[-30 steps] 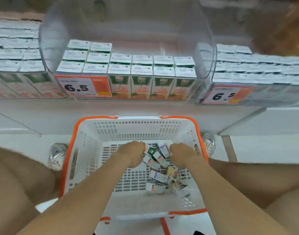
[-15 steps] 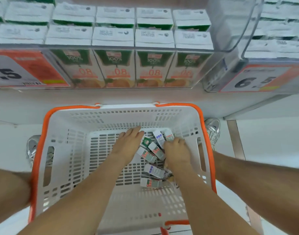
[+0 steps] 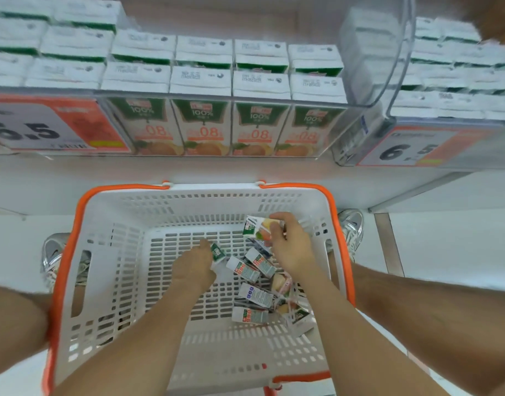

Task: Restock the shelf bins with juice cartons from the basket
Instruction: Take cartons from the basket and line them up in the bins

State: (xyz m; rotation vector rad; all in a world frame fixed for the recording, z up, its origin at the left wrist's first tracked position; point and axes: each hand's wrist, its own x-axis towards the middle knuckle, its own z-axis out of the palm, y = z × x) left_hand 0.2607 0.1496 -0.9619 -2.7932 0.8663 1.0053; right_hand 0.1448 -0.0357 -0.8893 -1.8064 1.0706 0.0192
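White shelving (image 3: 188, 172) carries clear plastic bins (image 3: 368, 81) packed with upright juice cartons (image 3: 202, 81) behind orange price tags (image 3: 45, 130), and below it stands a white basket (image 3: 108, 281) with an orange rim. Left hand (image 3: 192, 271), fingers curled, grips a small green carton (image 3: 217, 252) low over the basket floor; right hand (image 3: 292, 250), fingers and thumb closed, pinches a fruit-printed carton (image 3: 258, 228) above the heap, near the far wall. Remaining loose cartons (image 3: 255, 295) lie jumbled on the basket floor toward its right side.
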